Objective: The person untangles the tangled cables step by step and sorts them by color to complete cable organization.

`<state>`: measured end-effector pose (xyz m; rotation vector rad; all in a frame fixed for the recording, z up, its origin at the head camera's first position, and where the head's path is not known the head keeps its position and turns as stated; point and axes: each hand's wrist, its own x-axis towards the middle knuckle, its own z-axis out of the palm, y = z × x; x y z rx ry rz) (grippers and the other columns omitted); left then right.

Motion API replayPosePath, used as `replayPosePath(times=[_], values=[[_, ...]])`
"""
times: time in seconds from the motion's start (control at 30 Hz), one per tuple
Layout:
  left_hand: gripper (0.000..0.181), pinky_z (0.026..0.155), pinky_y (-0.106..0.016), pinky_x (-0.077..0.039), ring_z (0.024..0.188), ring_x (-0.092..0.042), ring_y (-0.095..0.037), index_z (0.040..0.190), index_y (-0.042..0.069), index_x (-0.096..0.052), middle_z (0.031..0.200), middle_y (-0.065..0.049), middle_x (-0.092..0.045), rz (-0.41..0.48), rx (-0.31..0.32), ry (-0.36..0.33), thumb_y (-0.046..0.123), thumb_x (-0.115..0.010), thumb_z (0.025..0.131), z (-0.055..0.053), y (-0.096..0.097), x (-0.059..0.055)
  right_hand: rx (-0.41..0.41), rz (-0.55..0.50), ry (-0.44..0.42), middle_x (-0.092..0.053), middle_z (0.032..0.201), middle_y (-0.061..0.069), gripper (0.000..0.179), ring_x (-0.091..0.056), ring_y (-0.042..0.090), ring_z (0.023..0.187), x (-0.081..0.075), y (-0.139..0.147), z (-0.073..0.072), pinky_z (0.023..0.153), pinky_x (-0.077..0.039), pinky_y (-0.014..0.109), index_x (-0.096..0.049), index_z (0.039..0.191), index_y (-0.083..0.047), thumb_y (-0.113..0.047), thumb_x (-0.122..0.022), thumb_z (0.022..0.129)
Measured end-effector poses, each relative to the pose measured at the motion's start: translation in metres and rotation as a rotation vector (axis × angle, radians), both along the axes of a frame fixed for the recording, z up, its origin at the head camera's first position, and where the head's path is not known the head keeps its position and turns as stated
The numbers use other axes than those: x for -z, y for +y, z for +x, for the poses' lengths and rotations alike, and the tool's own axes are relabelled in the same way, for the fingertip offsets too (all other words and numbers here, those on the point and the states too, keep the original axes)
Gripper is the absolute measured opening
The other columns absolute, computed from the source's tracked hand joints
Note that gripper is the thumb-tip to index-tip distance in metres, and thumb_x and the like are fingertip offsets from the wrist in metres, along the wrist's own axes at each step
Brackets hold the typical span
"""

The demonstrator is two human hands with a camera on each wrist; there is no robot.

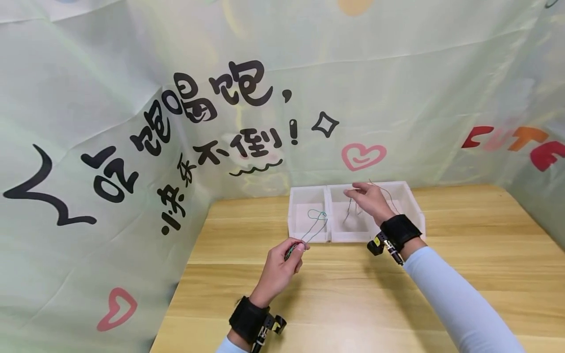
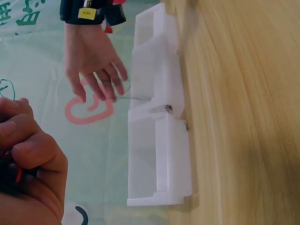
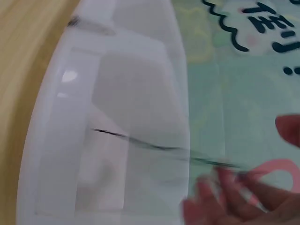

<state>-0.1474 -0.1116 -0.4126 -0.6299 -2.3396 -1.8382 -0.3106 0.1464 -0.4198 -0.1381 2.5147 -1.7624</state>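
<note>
My left hand [image 1: 281, 267] grips a small bundle of thin wires [image 1: 290, 251], with red, green and dark strands showing between the fingers. A looped green wire [image 1: 316, 228] trails from it, overlapping the left compartment. Over the middle of the white divided box [image 1: 328, 220] is my right hand [image 1: 372, 202]. Its fingers are loosely extended, and the thumb stands apart from them in the right wrist view. A dark thin wire [image 3: 154, 146], blurred, stretches from beside those fingertips into the compartment. Behind the right hand, a thin brownish wire [image 1: 388, 193] arcs over the box.
The box stands at the back of the wooden table [image 1: 335, 299], close to the printed cloth backdrop [image 1: 419, 108]. Cloth also hangs along the left and right sides. Each wrist wears a black strap [image 1: 249, 321] with a small camera.
</note>
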Motion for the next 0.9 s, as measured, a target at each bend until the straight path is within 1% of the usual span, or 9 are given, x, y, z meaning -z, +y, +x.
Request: replayPosePath(times=[0.07,0.1,0.17,0.3,0.4,0.53,0.77,0.9], values=[[0.016,0.047,-0.022,-0.036,0.05,-0.044,-0.016,0.1,0.009,-0.061,0.058,-0.007,-0.046,-0.002,0.0,0.002,0.013,-0.046,0.098,0.0,0.0,0.0,-0.006,0.074,0.023,-0.039,0.137,0.024,0.074,-0.035,0.036,0.123,-0.001,-0.001,0.002,0.098,-0.036,0.051,-0.027,0.143,-0.001,-0.042,-0.057,0.09],[0.016,0.047,-0.022,-0.036,0.05,-0.044,-0.016,0.1,0.009,-0.061,0.058,-0.007,-0.046,-0.004,-0.001,0.004,0.013,-0.046,0.099,0.0,0.0,0.0,-0.007,0.1,0.039,-0.036,0.139,0.024,0.075,-0.031,0.037,0.125,-0.001,-0.002,0.003,0.099,-0.035,0.051,-0.025,0.144,-0.001,-0.043,-0.057,0.09],[0.016,0.047,-0.022,-0.036,0.05,-0.044,-0.016,0.1,0.009,-0.061,0.058,-0.007,-0.046,-0.005,-0.002,0.006,0.013,-0.046,0.099,0.0,0.001,0.0,-0.004,0.111,0.07,-0.035,0.14,0.025,0.075,-0.027,0.038,0.128,-0.002,-0.003,0.004,0.1,-0.034,0.051,-0.026,0.144,-0.002,-0.044,-0.057,0.09],[0.016,0.048,-0.022,-0.036,0.051,-0.045,-0.016,0.101,0.009,-0.061,0.059,-0.008,-0.047,-0.008,0.0,0.006,0.013,-0.046,0.099,0.0,0.001,0.0,0.016,0.103,0.123,-0.041,0.137,0.021,0.064,-0.033,0.035,0.125,-0.005,-0.002,0.007,0.099,-0.036,0.05,-0.036,0.14,-0.004,-0.042,-0.055,0.091],[0.016,0.047,-0.022,-0.036,0.051,-0.045,-0.018,0.1,0.009,-0.061,0.059,-0.008,-0.047,-0.013,-0.002,0.003,0.014,-0.046,0.099,0.0,0.002,-0.001,0.031,0.086,0.143,-0.048,0.13,0.018,0.056,-0.04,0.031,0.119,-0.006,0.0,0.01,0.096,-0.039,0.048,-0.044,0.134,-0.005,-0.04,-0.056,0.092],[0.016,0.048,-0.021,-0.036,0.051,-0.046,-0.018,0.1,0.01,-0.061,0.059,-0.008,-0.048,-0.013,-0.003,-0.005,0.014,-0.046,0.099,0.001,0.004,-0.001,0.024,0.051,0.164,-0.055,0.119,0.015,0.047,-0.048,0.026,0.11,-0.007,0.003,0.014,0.092,-0.042,0.046,-0.05,0.128,-0.005,-0.035,-0.056,0.092],[0.016,0.049,-0.022,-0.037,0.051,-0.045,-0.015,0.101,0.01,-0.061,0.059,-0.007,-0.047,-0.024,0.009,-0.003,0.016,-0.046,0.099,0.0,0.007,0.0,-0.015,-0.002,0.198,-0.058,0.115,0.012,0.043,-0.052,0.021,0.103,-0.013,0.004,0.026,0.09,-0.042,0.044,-0.055,0.124,-0.006,-0.035,-0.058,0.092],[0.016,0.048,-0.022,-0.036,0.051,-0.045,-0.015,0.1,0.011,-0.061,0.059,-0.007,-0.047,-0.027,0.005,-0.006,0.016,-0.046,0.099,0.0,0.008,0.001,-0.024,-0.007,0.218,-0.06,0.11,0.01,0.039,-0.055,0.019,0.098,-0.015,0.002,0.031,0.086,-0.044,0.04,-0.058,0.12,-0.008,-0.035,-0.059,0.091]])
